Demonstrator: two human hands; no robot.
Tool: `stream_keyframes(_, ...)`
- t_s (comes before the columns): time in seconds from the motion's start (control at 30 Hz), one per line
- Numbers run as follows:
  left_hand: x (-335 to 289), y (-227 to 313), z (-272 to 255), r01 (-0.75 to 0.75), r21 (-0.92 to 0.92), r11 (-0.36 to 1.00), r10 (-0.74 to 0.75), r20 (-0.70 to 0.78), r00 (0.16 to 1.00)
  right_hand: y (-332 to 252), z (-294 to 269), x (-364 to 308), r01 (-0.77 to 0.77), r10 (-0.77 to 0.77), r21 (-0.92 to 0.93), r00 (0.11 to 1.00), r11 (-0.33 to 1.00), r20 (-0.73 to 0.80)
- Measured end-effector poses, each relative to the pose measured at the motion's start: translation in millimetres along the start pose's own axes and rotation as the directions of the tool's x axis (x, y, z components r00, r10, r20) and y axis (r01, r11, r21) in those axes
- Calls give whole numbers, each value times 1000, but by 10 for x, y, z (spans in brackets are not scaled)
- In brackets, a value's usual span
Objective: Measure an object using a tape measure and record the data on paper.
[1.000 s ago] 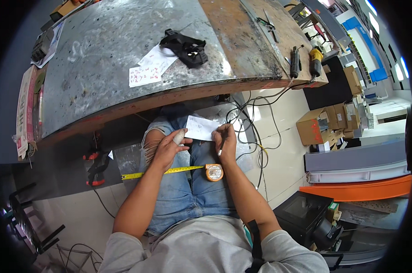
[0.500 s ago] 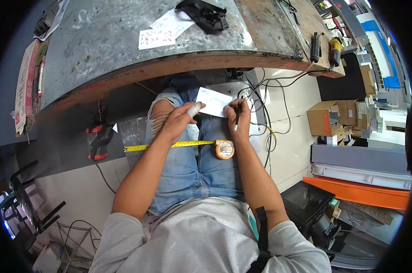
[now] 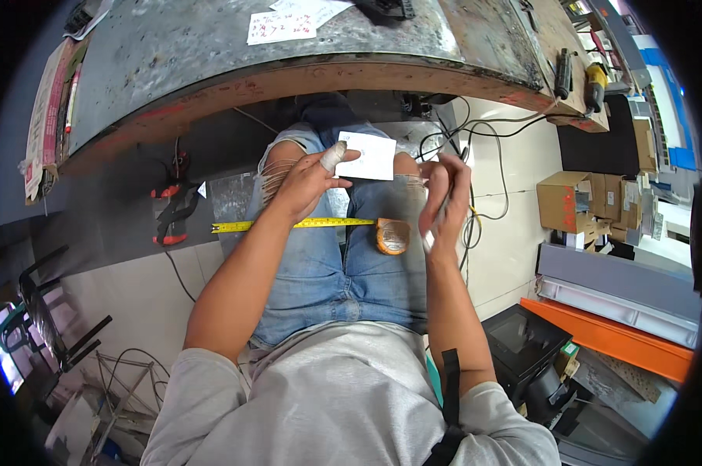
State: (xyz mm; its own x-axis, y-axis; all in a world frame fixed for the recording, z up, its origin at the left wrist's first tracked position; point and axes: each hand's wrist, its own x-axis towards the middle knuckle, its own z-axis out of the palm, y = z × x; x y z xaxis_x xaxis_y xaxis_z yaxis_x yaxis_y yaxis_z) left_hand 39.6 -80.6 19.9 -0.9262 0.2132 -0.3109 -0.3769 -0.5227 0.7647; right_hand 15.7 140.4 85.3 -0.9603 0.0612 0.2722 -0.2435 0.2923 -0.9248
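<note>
Presently, I find the left hand grasping a white paper by its left edge, one digit wrapped in a whitish dressing. The paper is held up over the knees, just short of the workbench. I note the right hand raised beside the right knee, apart from the paper and blurred; its fingers are closed about a slim pen, the pale end showing near the wrist. An orange tape measure rests on the right thigh, touched by neither hand. Its yellow blade extends leftward across both thighs, passing under the left forearm. On the bench I record a written note and, at the right end, a yellow-and-black tool. A cardboard box stands beyond, to the right.
</note>
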Motion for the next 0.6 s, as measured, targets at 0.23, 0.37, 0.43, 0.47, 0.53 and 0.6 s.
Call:
stream_keyframes(0.23,55,-35,-12,11,19,1000,-11,-3,1000,-444,-120,-826,312,-160,-118,734,943,660)
stream_keyframes(0.37,77,-47,8,38,33,999,-38,4,999,-289,-76,-1078,360,-190,-136,735,923,651)
stream_keyframes(0.43,78,-40,3,48,52,997,-47,-26,999,-267,-55,-1062,347,-183,-139,746,928,640)
stream_keyframes(0.47,84,-41,5,53,71,996,-49,-52,997,-276,-40,-1031,340,-180,-143,757,930,629)
stream_keyframes(0.53,77,-38,-11,49,80,996,-45,-44,998,-266,-26,-1001,324,-151,-164,757,932,636)
stream_keyframes(0.6,91,-49,-17,43,89,995,-40,-34,999,-225,-20,-1013,316,-147,-163,761,935,632)
